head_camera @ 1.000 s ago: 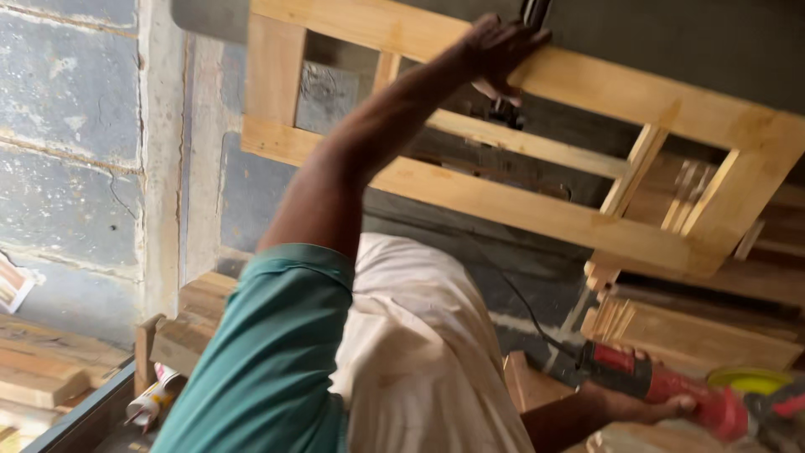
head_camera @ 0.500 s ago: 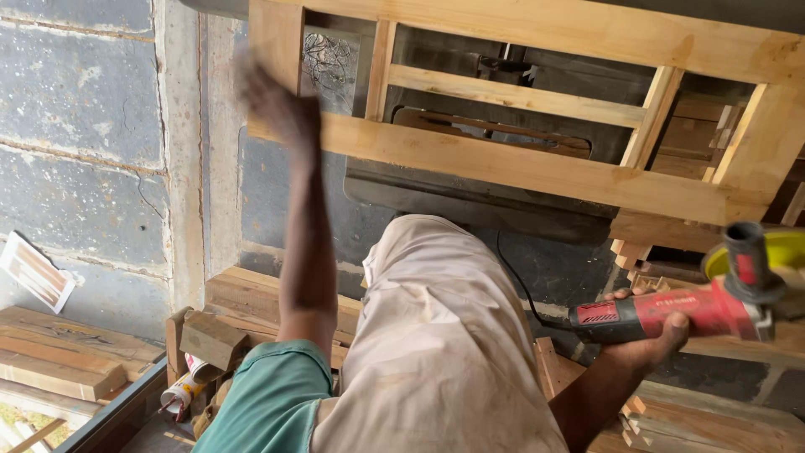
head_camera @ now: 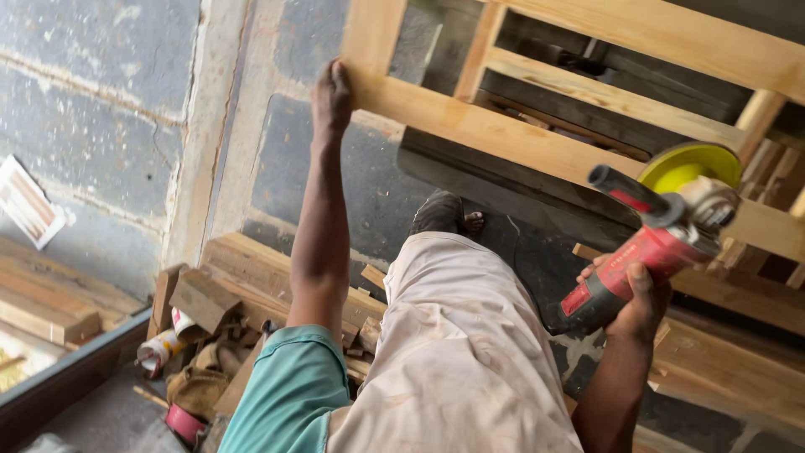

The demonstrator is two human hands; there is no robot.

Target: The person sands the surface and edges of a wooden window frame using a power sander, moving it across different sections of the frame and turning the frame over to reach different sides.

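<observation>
Reaching far out with a straight arm, the left hand [head_camera: 332, 94] grips the corner of a pale wooden frame [head_camera: 470, 126], and its fingers wrap around the edge of the wood. That frame stands tilted in front of the grey block wall [head_camera: 101, 92], up at the top of the view. Down on the other side, the right hand [head_camera: 635, 295] has a bent arm and its fingers are closed tight around the body of a red grinder [head_camera: 650, 252]. This tool points up at the frame, and its yellow-green disc [head_camera: 689, 164] sits just beside the lower rail. Between both arms is a knee in light trousers [head_camera: 457, 352]. Wood scraps [head_camera: 251, 285] lie on the floor below.
</observation>
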